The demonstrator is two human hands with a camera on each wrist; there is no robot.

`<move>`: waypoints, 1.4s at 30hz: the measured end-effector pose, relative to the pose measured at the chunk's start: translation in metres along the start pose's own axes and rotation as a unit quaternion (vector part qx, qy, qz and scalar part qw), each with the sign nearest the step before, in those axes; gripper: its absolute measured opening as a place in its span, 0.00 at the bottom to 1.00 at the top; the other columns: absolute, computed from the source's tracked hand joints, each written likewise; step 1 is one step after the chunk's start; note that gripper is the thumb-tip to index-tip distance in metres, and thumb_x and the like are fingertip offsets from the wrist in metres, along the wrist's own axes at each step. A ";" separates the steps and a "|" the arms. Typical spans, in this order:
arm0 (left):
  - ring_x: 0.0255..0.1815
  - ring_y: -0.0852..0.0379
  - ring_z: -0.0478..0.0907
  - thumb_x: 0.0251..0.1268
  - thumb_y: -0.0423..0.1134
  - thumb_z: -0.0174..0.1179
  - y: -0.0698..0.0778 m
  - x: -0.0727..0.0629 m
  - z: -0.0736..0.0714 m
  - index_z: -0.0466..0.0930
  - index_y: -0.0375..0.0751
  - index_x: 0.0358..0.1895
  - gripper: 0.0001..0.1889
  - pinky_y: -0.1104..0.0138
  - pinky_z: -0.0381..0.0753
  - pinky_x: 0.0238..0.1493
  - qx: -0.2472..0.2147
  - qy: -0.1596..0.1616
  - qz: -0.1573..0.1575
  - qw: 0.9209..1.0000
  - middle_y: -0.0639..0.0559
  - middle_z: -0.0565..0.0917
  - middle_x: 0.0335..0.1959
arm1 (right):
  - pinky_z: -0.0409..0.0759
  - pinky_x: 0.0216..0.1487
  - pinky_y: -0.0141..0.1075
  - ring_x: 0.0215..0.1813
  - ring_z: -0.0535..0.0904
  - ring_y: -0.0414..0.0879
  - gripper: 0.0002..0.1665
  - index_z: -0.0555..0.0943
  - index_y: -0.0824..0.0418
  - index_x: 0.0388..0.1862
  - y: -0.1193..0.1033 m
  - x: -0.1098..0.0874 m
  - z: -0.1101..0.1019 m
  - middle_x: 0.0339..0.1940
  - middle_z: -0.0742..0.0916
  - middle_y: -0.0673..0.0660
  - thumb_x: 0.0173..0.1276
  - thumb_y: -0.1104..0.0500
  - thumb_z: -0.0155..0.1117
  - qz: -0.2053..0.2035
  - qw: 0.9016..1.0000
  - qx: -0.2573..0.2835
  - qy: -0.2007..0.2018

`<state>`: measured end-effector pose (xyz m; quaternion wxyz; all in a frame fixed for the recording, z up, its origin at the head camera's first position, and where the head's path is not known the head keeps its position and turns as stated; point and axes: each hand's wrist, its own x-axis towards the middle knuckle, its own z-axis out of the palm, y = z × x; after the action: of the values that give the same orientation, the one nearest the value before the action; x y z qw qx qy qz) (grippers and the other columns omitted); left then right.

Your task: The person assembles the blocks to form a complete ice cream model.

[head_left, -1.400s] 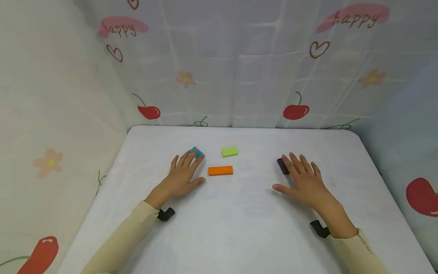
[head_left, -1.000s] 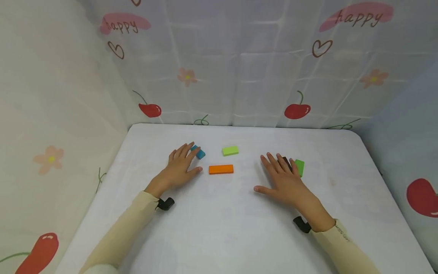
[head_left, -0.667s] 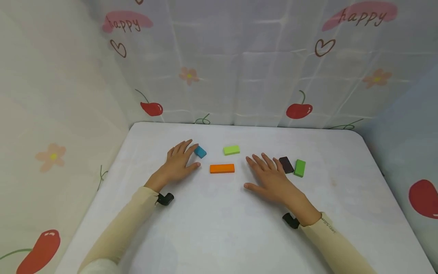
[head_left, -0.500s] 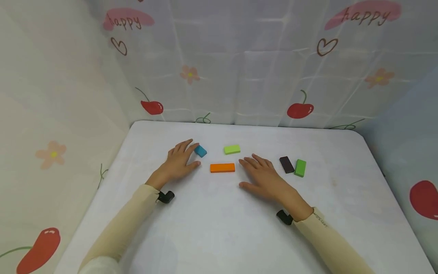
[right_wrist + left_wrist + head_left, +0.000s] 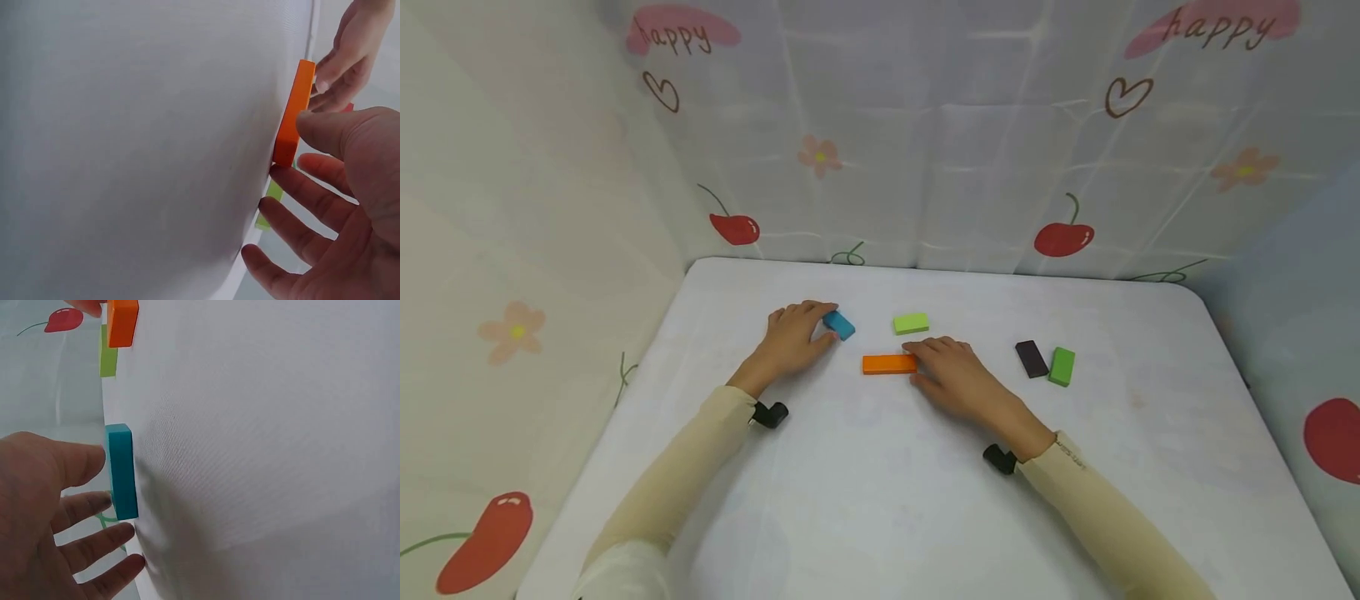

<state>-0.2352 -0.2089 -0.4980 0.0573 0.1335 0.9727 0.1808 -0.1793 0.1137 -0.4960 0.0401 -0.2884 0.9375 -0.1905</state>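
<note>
My left hand point(image 5: 792, 342) is at the blue block point(image 5: 841, 326) on the table, thumb and index finger astride its left end. In the left wrist view the thumb and index fingertips come right up to the blue block point(image 5: 122, 472), the other fingers spread toward the tabletop. The orange block point(image 5: 883, 365) lies flat, my right hand point(image 5: 958, 379) at its right end, index finger on the far side and thumb on the near side. In the right wrist view the thumb tip overlaps the orange block point(image 5: 294, 115), and the fingers are spread, gently bent.
Behind the orange block lies a yellow-green block point(image 5: 911, 323). To the right, a black block point(image 5: 1032, 358) and a green block point(image 5: 1062, 367) lie close together on the white table point(image 5: 880, 500). A printed curtain point(image 5: 917, 150) hangs beyond the table's back edge.
My right hand has moved left from the black block to the orange one, uncovering the black and green blocks. My left hand's fingers have drawn in around the blue block's end.
</note>
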 end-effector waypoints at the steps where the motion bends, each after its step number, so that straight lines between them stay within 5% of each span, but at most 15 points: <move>1: 0.81 0.37 0.67 0.83 0.52 0.57 0.000 0.001 -0.001 0.68 0.53 0.82 0.30 0.30 0.51 0.82 -0.002 0.004 0.000 1.000 0.45 0.73 0.80 | 0.76 0.72 0.58 0.71 0.80 0.57 0.29 0.78 0.54 0.76 -0.001 0.002 0.000 0.70 0.86 0.56 0.80 0.51 0.68 -0.001 1.000 -0.004 0.004; 15: 0.73 0.38 0.73 0.83 0.48 0.58 -0.007 0.017 0.000 0.81 0.52 0.71 0.20 0.30 0.54 0.79 -0.034 0.035 -0.006 0.999 0.45 0.81 0.70 | 0.82 0.63 0.50 0.58 0.83 0.53 0.17 0.86 0.54 0.61 -0.008 0.006 0.003 0.57 0.90 0.53 0.77 0.53 0.72 0.006 0.999 -0.026 0.023; 34: 0.75 0.38 0.72 0.81 0.48 0.60 -0.004 0.016 0.000 0.82 0.52 0.69 0.19 0.30 0.51 0.81 -0.036 0.037 -0.018 0.999 0.45 0.80 0.71 | 0.83 0.64 0.49 0.57 0.84 0.52 0.17 0.87 0.56 0.60 -0.001 -0.012 0.001 0.56 0.90 0.54 0.76 0.55 0.73 0.018 0.999 -0.021 0.037; 42: 0.65 0.40 0.76 0.79 0.47 0.63 -0.003 0.015 0.001 0.84 0.49 0.65 0.17 0.32 0.57 0.77 -0.054 0.046 -0.017 0.997 0.45 0.85 0.58 | 0.83 0.63 0.49 0.57 0.84 0.53 0.18 0.87 0.56 0.60 0.002 -0.020 0.000 0.56 0.90 0.54 0.75 0.55 0.74 0.022 0.998 -0.024 0.045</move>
<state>-0.2501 -0.2067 -0.5013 0.0229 0.1048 0.9652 0.2384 -0.1638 0.1269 -0.4973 -0.0050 -0.2594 0.9489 -0.1795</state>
